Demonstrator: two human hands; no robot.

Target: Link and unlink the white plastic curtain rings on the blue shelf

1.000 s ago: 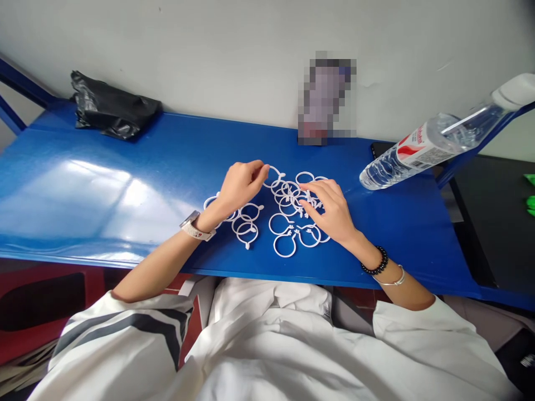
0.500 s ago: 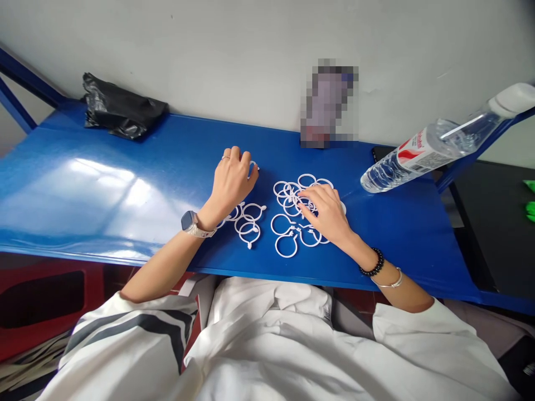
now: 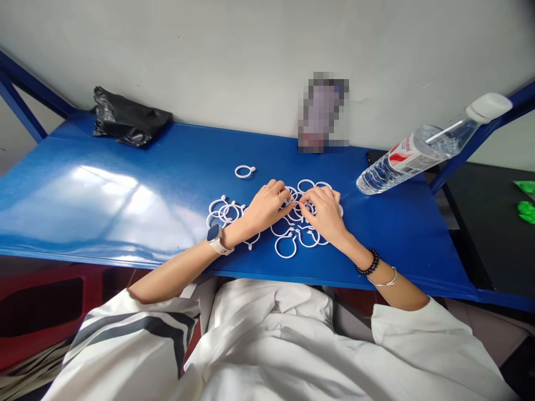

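My left hand [image 3: 270, 206] and my right hand [image 3: 324, 210] meet over a heap of white plastic curtain rings [image 3: 285, 246] on the blue table. Both have curled fingers, with thumbs pointing toward each other at a ring in the heap. The fingers partly hide that ring. Some rings near me have a visible gap, their ends apart. Left of my left wrist is a looser group of rings [image 3: 217, 207], with small knobs where they join, partly covered by my forearm. One lone ring [image 3: 243, 171] lies farther back.
A black plastic bag [image 3: 125, 118] sits at the back left of the blue table [image 3: 175, 167]. A tilted-looking water bottle [image 3: 412, 153] stands at the right, with a dark flat object [image 3: 375, 156] behind it. A blurred-out item [image 3: 321, 114] leans against the wall.
My left hand has moved right and toward me, leaving a closed ring behind on the table, and is now beside my right hand. My right hand stays over the heap.
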